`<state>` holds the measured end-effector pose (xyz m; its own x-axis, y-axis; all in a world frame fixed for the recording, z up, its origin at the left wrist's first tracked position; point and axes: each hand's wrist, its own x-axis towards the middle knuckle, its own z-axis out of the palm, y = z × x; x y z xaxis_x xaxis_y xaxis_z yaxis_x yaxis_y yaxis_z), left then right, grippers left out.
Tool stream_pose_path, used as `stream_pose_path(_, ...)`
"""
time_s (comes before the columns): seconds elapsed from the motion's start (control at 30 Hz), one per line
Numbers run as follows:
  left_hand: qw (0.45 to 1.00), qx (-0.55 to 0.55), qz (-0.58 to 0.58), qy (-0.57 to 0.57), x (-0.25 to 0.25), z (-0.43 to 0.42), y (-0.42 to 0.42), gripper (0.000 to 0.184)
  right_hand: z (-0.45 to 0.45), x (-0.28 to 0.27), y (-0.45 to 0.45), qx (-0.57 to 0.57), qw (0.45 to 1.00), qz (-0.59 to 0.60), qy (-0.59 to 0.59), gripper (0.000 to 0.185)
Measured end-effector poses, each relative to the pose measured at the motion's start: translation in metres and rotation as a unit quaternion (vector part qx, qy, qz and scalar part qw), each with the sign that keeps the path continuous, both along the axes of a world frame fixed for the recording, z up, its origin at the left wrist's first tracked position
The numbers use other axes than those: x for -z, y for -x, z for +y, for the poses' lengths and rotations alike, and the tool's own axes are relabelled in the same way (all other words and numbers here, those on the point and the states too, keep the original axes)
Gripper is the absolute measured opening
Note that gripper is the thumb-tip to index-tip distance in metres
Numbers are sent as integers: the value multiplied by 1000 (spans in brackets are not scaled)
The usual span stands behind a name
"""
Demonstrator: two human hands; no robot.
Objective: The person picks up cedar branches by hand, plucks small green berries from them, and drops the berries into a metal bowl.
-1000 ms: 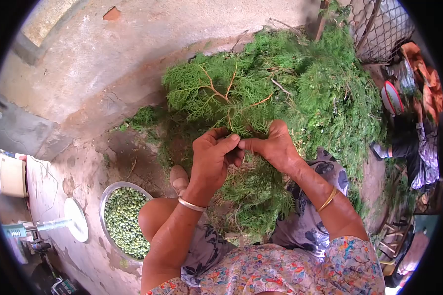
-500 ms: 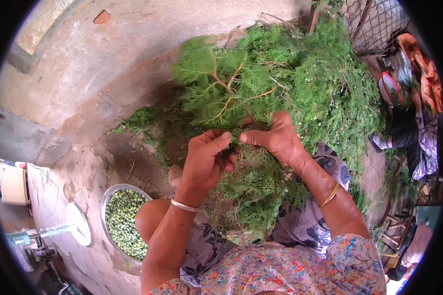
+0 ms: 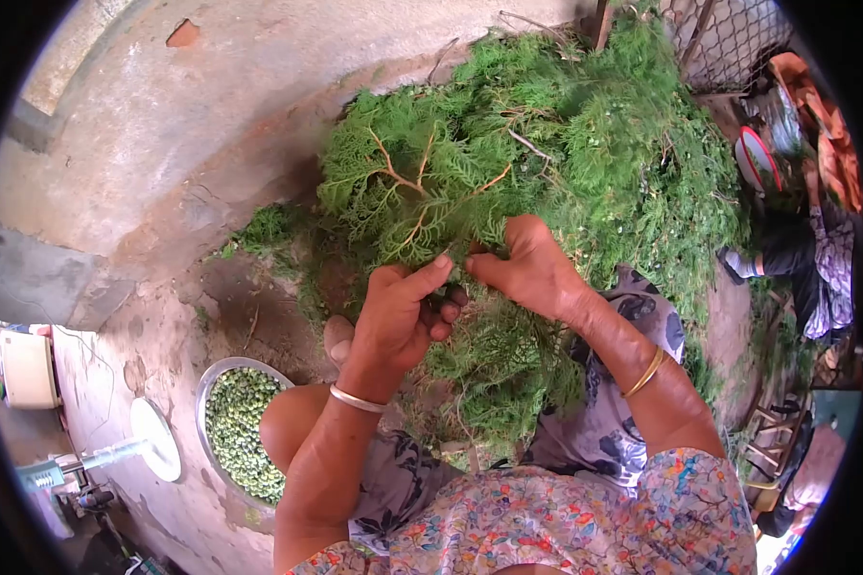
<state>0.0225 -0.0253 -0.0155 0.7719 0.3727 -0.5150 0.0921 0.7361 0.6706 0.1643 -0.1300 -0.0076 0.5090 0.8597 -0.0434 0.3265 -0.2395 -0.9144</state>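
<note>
A leafy evergreen branch (image 3: 420, 188) with flat, scale-like sprays and a tan forked stem extends away from my two hands. My right hand (image 3: 532, 270) has its thumb and curled fingers closed at the near end of this branch. Just left of it, my left hand (image 3: 401, 311) is closed, thumb against curled fingers, close to the same sprays. What lies between those fingers is too small to make out. Below the hands, more cut greenery (image 3: 499, 369) lies between my knees.
A large heap of evergreen cuttings (image 3: 633, 144) lies ahead against the wall (image 3: 259, 86). Left of my knee stands a metal basin (image 3: 204, 407) of small green cones or seeds. A fan-like white disc (image 3: 155, 439) is farther left. Another person's leg (image 3: 786, 264) shows at right.
The branch has swung slightly down and left and now looks steadier, no longer blurred. My right hand has shifted a little left; the left hand stays nearly in place.
</note>
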Motion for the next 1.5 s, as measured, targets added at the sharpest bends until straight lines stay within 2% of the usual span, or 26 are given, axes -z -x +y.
stream_pose_path(0.17, 1000, -15, 1, 0, -6, 2, 3, 18, -1, 3, -8, 104, 989, -107, 15, 31)
stream_pose_path(0.23, 1000, -26, -6, 16, -3, 5, 5, 16, 0, 10, -10, 56, 998, 28, -25, 26)
stream_pose_path(0.27, 999, -27, -5, 16, -4, 5, 5, 16, -1, 11, -8, 55, 998, 28, -25, 26)
stream_pose_path(0.33, 1000, -20, -10, 7, -5, 2, 3, 17, 0, -8, 2, 17, 987, 142, -74, 22)
stream_pose_path(0.57, 999, 0, 8, -34, 2, -6, -1, 19, 3, -4, 2, -15, 992, 122, -32, 21)
stream_pose_path(0.63, 996, -53, 3, -68, -1, -6, -2, 18, 0, -14, -3, 5, 990, 129, 59, 13)
stream_pose_path(0.67, 997, -50, 3, -65, -2, -4, -2, 18, 1, -13, -5, 8, 990, 129, 61, 13)
stream_pose_path(0.73, 993, -102, 15, -52, -4, 1, 0, 16, 4, -10, -11, 98, 951, 287, -67, 14)
stream_pose_path(0.77, 994, -98, 13, -48, -4, 3, 2, 16, 2, -13, -17, 102, 951, 284, -65, 14)
stream_pose_path(0.83, 994, -108, -14, -13, -3, 7, 5, 11, -2, -20, -30, 126, 888, 427, -115, 22)
stream_pose_path(0.9, 995, -90, -48, -11, 0, 10, 9, 11, -7, -18, -40, 115, 873, 448, -156, 23)
stream_pose_path(0.97, 994, -74, -83, -10, 0, 8, 9, 12, -13, -14, -48, 56, 729, 628, -267, 18)
stream_pose_path(1.0, 995, -68, -70, -20, -3, 6, 9, 14, -14, -20, -46, 70, 699, 656, -277, 14)
stream_pose_path(1.17, 997, -43, -55, -40, -5, 3, 10, 17, -22, -23, -47, -28, 686, 662, -302, 12)
stream_pose_path(1.27, 998, -38, -33, -49, -3, 4, 6, 16, -28, -26, -52, -100, 658, 671, -326, 10)
stream_pose_path(1.37, 998, -47, -33, -34, -2, 0, 3, 13, -38, -32, -53, -112, 644, 675, -341, 11)
stream_pose_path(1.43, 989, -40, -87, -109, 1, -5, 1, 9, -40, -30, -54, -105, 643, 675, -348, 10)
stream_pose_path(1.47, 989, -41, -87, -109, -1, -9, 0, 9, -40, -28, -52, -89, 653, 660, -361, 10)
stream_pose_path(1.5, 975, -17, -90, -202, -6, -15, -2, 10, -39, -28, -49, -73, 662, 645, -376, 10)
